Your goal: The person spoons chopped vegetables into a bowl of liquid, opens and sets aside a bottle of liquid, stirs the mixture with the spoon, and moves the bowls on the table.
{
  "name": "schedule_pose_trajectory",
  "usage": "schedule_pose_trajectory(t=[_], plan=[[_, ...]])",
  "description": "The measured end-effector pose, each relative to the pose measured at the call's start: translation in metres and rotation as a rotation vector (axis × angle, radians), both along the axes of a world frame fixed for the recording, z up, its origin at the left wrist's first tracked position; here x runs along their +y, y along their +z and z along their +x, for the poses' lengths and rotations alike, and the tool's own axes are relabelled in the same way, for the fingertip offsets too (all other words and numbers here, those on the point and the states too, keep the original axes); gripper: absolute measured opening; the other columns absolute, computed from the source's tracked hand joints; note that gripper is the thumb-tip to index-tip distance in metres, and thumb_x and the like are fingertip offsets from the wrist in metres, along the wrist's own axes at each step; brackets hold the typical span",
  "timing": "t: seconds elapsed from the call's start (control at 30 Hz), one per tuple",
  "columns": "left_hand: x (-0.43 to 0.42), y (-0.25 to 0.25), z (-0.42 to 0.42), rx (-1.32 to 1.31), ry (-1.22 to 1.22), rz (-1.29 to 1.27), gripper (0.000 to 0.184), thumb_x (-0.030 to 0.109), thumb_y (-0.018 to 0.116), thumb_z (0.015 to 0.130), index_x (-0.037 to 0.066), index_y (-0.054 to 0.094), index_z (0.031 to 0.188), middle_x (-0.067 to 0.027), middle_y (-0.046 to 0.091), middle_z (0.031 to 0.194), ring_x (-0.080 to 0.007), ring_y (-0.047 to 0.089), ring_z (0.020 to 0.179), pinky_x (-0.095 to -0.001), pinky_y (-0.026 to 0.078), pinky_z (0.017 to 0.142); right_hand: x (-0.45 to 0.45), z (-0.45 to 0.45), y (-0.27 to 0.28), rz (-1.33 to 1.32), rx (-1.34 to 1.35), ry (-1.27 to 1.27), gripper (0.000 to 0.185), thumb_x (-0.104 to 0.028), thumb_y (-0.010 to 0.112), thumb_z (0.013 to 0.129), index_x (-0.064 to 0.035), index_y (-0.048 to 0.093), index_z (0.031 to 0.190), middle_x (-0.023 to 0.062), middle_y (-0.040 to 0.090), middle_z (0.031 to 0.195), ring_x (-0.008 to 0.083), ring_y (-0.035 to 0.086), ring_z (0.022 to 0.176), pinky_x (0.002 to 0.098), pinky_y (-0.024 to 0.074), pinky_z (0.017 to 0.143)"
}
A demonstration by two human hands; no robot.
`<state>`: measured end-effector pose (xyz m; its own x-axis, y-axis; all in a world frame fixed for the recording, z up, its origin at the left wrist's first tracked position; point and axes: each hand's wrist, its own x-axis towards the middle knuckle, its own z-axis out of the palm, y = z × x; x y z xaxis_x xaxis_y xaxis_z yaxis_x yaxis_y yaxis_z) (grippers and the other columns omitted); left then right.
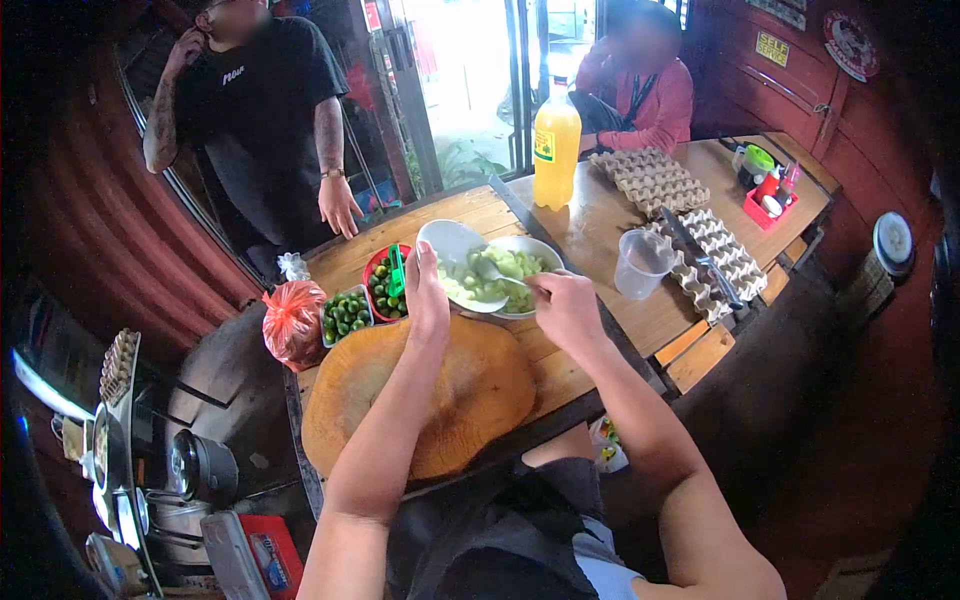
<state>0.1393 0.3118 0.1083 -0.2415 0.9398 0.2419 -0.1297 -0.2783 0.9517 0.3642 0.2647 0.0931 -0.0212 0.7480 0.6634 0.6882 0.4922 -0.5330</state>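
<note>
My left hand (428, 300) grips the side of a white bowl (440, 238), tilted toward a second white bowl (550, 254) on its right. Chopped pale green pieces (515, 265) lie in both bowls. In my right hand (570, 312) is a metal spoon (486, 267), its head among the pieces where the bowls meet. Below my hands lies a thick round wooden chopping board (485, 395). Left of the bowls stand a red bowl (372, 275) of small green fruits with a green-handled tool (397, 270) on it, and a clear tub (346, 318) of similar fruits.
An orange plastic bag (294, 322) sits at the table's left edge. Rightward are a yellow drink bottle (556, 150), a clear plastic cup (642, 264), egg trays (650, 180) and a knife (708, 262). One person (265, 110) stands across the table; another (655, 110) is behind it.
</note>
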Motion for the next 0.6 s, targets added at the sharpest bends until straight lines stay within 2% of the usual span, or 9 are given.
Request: schedule_pose_trajectory(t=[0.07,0.13,0.17,0.27,0.33,0.4,0.47,0.5,0.6], plan=[[-0.002,0.002,0.004,-0.028,-0.053,-0.005,0.083,0.062,0.042,0.116,-0.003,0.037,0.168,-0.0173,0.044,0.170,-0.0262,0.042,0.154,-0.0402,0.032,0.128,0.000,0.013,-0.005,-0.012,0.023,-0.025,0.022,0.001,0.072,0.086,-0.0047,0.083,0.104,0.0213,0.077,0.092,0.0404,0.075,0.087,0.0478,0.0596,0.079],[0.003,-0.003,0.007,-0.090,0.040,0.078,0.062,0.048,0.046,0.119,-0.004,0.058,0.151,-0.0138,0.063,0.143,-0.0227,0.056,0.133,-0.0379,0.039,0.118,-0.001,0.024,-0.004,-0.009,0.058,-0.061,0.021,0.001,0.072,0.087,-0.0050,0.084,0.104,0.0209,0.077,0.091,0.0391,0.076,0.085,0.0471,0.0595,0.077],[0.008,-0.006,0.006,-0.090,0.038,0.078,0.062,0.048,0.046,0.119,-0.004,0.058,0.151,-0.0138,0.063,0.143,-0.0227,0.056,0.133,-0.0379,0.039,0.118,0.003,0.030,-0.008,0.084,0.042,-0.074,0.021,0.001,0.071,0.088,-0.0055,0.084,0.105,0.0203,0.077,0.090,0.0370,0.076,0.083,0.0454,0.0592,0.075],[0.020,-0.015,-0.001,-0.015,0.031,0.158,0.064,0.049,0.046,0.119,-0.005,0.057,0.152,-0.0138,0.062,0.145,-0.0227,0.055,0.135,-0.0380,0.038,0.120,-0.003,0.035,0.004,0.032,0.091,-0.080,0.019,0.000,0.072,0.090,-0.0050,0.083,0.104,0.0203,0.077,0.089,0.0356,0.076,0.080,0.0437,0.0588,0.074],[0.009,-0.006,-0.004,0.013,-0.008,0.024,0.084,0.064,0.040,0.116,-0.003,0.038,0.166,-0.0151,0.046,0.167,-0.0251,0.044,0.152,-0.0394,0.030,0.128,-0.015,0.027,0.019,0.005,0.098,-0.041,0.019,-0.001,0.072,0.091,-0.0048,0.084,0.105,0.0204,0.077,0.090,0.0346,0.076,0.079,0.0426,0.0587,0.073],[0.006,-0.003,0.000,-0.018,-0.006,0.034,0.084,0.064,0.040,0.116,-0.003,0.039,0.166,-0.0148,0.047,0.166,-0.0249,0.045,0.151,-0.0393,0.030,0.128,-0.032,0.014,0.040,-0.021,0.105,-0.004,0.018,-0.002,0.072,0.092,-0.0047,0.084,0.106,0.0206,0.078,0.091,0.0336,0.076,0.078,0.0416,0.0587,0.073],[0.003,0.000,0.002,-0.050,-0.005,0.040,0.084,0.064,0.040,0.116,-0.003,0.040,0.165,-0.0144,0.048,0.165,-0.0246,0.046,0.150,-0.0393,0.030,0.128,-0.048,-0.002,0.058,-0.201,0.126,0.127,0.020,-0.003,0.072,0.094,-0.0048,0.084,0.109,0.0211,0.079,0.095,0.0321,0.077,0.079,0.0406,0.0591,0.074],[0.001,0.002,0.002,-0.037,-0.012,0.038,0.084,0.065,0.040,0.116,-0.003,0.040,0.165,-0.0141,0.049,0.164,-0.0246,0.046,0.149,-0.0394,0.030,0.127,-0.048,-0.008,0.055,-0.186,0.146,0.166,0.021,-0.004,0.072,0.095,-0.0052,0.084,0.111,0.0221,0.080,0.099,0.0315,0.078,0.082,0.0405,0.0596,0.076],[0.003,0.003,0.000,-0.001,-0.019,0.069,0.083,0.065,0.040,0.116,-0.003,0.042,0.164,-0.0137,0.051,0.161,-0.0241,0.048,0.147,-0.0394,0.033,0.126,-0.048,-0.024,0.046,-0.144,0.195,0.223,0.020,-0.003,0.071,0.094,-0.0049,0.085,0.109,0.0228,0.079,0.097,0.0339,0.078,0.085,0.0417,0.0601,0.078]])
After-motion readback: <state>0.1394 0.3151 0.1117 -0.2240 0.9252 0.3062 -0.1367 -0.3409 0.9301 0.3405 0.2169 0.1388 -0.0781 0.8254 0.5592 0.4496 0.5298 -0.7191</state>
